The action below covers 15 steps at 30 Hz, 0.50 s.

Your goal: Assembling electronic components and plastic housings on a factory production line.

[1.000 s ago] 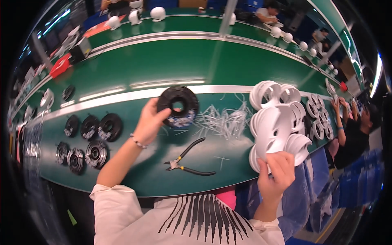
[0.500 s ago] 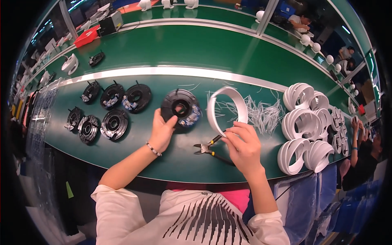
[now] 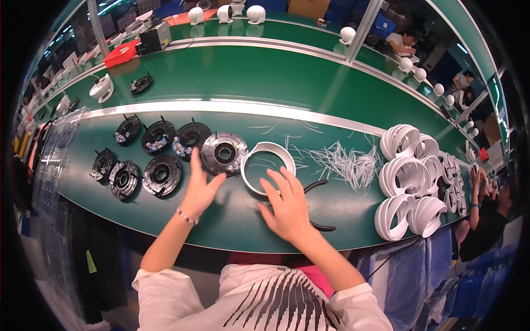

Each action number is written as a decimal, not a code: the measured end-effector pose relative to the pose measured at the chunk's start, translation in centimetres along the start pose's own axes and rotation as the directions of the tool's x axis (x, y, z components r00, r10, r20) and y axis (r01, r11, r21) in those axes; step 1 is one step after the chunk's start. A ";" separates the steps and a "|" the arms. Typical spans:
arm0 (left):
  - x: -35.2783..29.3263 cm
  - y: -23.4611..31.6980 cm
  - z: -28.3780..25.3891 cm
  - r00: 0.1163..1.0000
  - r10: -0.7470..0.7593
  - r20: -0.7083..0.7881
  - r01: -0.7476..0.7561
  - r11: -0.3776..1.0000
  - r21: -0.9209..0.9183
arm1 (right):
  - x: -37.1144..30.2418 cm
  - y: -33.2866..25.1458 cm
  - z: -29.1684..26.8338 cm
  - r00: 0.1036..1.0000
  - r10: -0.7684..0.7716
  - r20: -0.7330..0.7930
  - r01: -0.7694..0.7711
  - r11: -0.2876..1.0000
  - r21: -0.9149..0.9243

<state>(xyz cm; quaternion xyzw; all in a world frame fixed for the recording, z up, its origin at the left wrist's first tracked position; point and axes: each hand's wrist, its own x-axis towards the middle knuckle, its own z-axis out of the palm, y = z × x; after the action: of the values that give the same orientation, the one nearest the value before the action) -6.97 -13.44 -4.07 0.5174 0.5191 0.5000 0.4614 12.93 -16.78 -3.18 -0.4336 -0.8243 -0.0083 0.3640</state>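
Observation:
My left hand (image 3: 201, 187) is open, thumb and fingers apart, at the near left edge of a round black base (image 3: 210, 157) with a small circuit board. That base lies on the green table. Just right of it a white plastic ring (image 3: 247, 179) rests on the tabletop. My right hand (image 3: 286, 207) hovers over the ring's near right side with its fingers spread; whether a fingertip touches the rim I cannot tell. A pair of cutting pliers (image 3: 322, 227) lies partly behind my right hand, only its dark handles showing.
Several more black round bases (image 3: 162, 175) lie at the left. A heap of thin white strips (image 3: 353, 165) is right of the ring. Stacked white rings (image 3: 406, 175) stand at the far right. Beyond a metal rail (image 3: 248, 107) runs a green belt. A co-worker (image 3: 491, 215) sits at the right.
The black base has left my left hand and now lies further left. The white ring, held upright before, has come down onto the table and moved left. Both hands have let go.

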 end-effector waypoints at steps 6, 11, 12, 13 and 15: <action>-8.5 1.9 0.0 0.958 0.255 0.134 -0.250 0.967 -0.053 | -7.6 -0.8 -1.5 0.991 0.024 -0.132 -0.025 1.000 -0.008; -14.1 -4.2 3.4 0.730 0.322 0.603 -0.435 0.899 0.046 | -9.7 0.1 -2.4 0.962 0.139 -0.235 -0.165 0.982 -0.094; -14.9 -6.7 3.9 0.689 0.310 0.656 -0.451 0.891 0.052 | -9.7 -0.2 -2.2 0.959 0.140 -0.248 -0.168 0.981 -0.095; -15.1 -8.7 4.5 0.690 0.121 0.714 -0.315 0.938 0.145 | -9.6 -0.4 -2.1 0.961 0.111 -0.253 -0.141 0.985 -0.100; -15.1 -15.6 5.7 0.597 -0.194 0.778 0.080 0.980 0.183 | -9.2 -1.1 -2.1 0.958 0.078 -0.275 -0.110 0.989 -0.102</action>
<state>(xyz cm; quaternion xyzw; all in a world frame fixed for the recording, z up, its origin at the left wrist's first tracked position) -1.89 -27.74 -20.58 0.6721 0.3306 0.1478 0.6459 16.67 -24.72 -6.88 -0.4878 -0.7433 -0.0982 0.4470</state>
